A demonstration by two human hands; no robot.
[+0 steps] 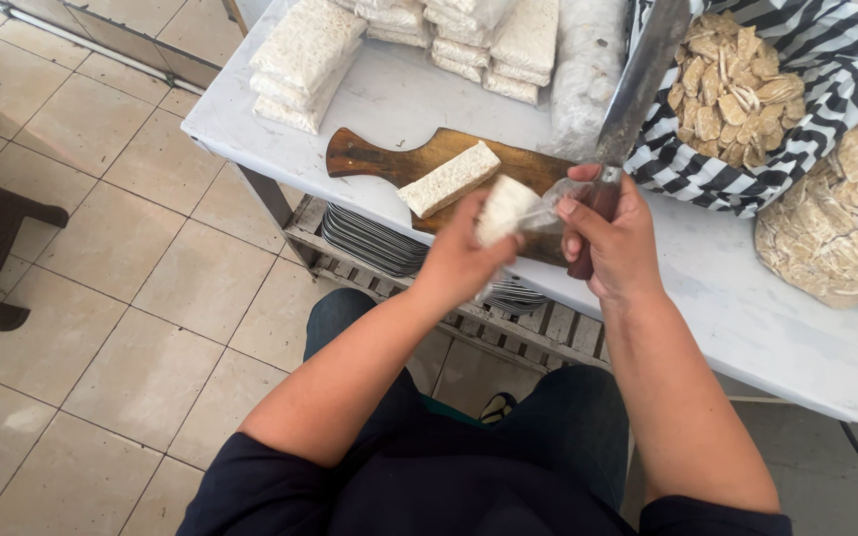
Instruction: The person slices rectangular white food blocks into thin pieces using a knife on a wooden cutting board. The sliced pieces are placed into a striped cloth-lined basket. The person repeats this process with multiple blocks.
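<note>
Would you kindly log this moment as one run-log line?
left hand: holds pale block in clear wrap | right hand: grips knife, blade up, pinches wrap | second block on wooden board

The knife (638, 84) runs out past the top edge, so its tip cannot be seen, and its dark handle is mostly covered by the right hand (613, 243); the left hand (459, 260) hides the lower end of the pale block (504, 208) it grips, and the clear wrap (546, 210) between the hands is too blurred to make out. The stacked white packets (474, 35), the striped bag of slices (747, 89) and the clear bag of slices (846, 213) are all cut off by the top or right edge. Under the bench (747, 318), the stacked plates (379, 243) are partly hidden by the benchtop and the left forearm, and the sandal (497, 405) shows only as a small dark shape between the knees.
</note>
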